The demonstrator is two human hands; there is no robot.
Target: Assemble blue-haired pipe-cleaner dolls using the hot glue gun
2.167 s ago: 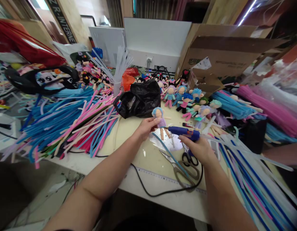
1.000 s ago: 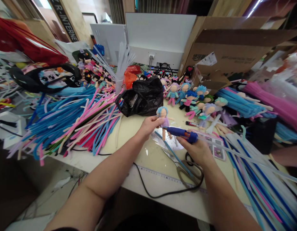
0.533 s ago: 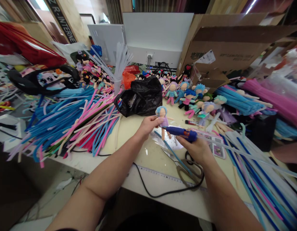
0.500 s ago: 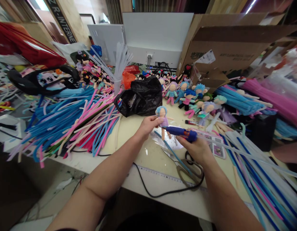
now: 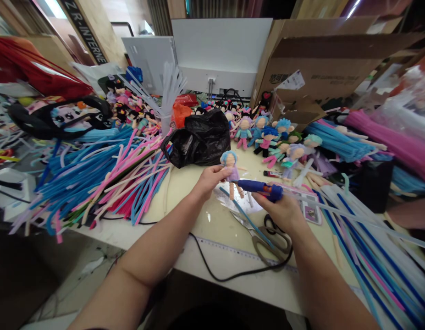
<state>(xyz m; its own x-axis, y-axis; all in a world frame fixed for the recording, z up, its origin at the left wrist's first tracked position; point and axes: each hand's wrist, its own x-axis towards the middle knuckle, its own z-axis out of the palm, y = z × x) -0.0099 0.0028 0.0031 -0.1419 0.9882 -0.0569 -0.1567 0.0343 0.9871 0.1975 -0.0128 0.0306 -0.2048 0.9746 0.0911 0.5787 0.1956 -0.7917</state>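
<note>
My left hand (image 5: 208, 179) pinches a small pipe-cleaner doll with blue hair, a lilac dress and bare tan legs (image 5: 230, 170), holding it upright just above the cream desk (image 5: 184, 192), near the middle. My right hand (image 5: 283, 211) is clenched around a blue hot-glue gun (image 5: 258, 187), its nozzle pointing left and touching the doll at about waist height. Under the doll lies a shiny clear plastic sheet (image 5: 233, 201) spotted with glue. Just near of my right hand lie grey-handled scissors (image 5: 267, 238), with a black cord (image 5: 233, 272) looping past them along the desk's near edge. Just beyond the doll sits a crumpled black plastic bag (image 5: 200, 140). To the left spreads a big heap of blue, pink and white pipe cleaners (image 5: 95, 178); another bundle of blue and white ones (image 5: 363, 256) runs along the right. Far right of the bag stands a cluster of finished dolls with blue and lilac hair (image 5: 270, 137), in front of an open brown cardboard box (image 5: 329, 68).
</note>
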